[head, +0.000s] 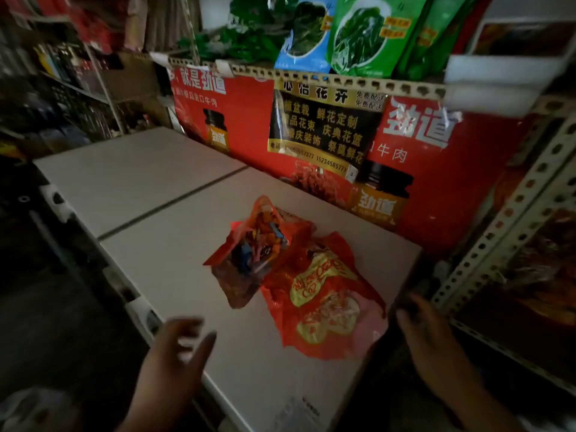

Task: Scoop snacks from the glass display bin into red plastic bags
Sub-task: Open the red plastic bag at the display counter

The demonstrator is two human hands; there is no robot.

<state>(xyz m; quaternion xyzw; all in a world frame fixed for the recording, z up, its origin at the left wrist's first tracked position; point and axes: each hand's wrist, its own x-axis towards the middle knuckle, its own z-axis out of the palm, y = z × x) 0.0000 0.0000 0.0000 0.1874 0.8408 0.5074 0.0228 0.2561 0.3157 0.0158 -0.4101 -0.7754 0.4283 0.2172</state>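
Observation:
Two red plastic bags lie on a white chest-freezer lid (174, 254). The far bag (258, 244) holds small wrapped snacks in mixed colours and its mouth gapes upward. The near bag (324, 294), red with yellow printing, lies flat and crumpled against it. My left hand (177, 353) hovers over the lid's front edge, fingers apart, holding nothing, short of the bags. My right hand (433, 341) is at the lid's right edge, just right of the flat bag, fingers loosely spread and holding nothing. No glass bin or scoop is in view.
A red poster wall (436, 169) with a black-and-yellow sign (321, 129) backs the freezer. Green packets (358, 35) hang above. A perforated metal shelf post (511, 213) stands at the right. Dark shelving (62, 88) fills the left. A second freezer lid (131, 176) lies beyond.

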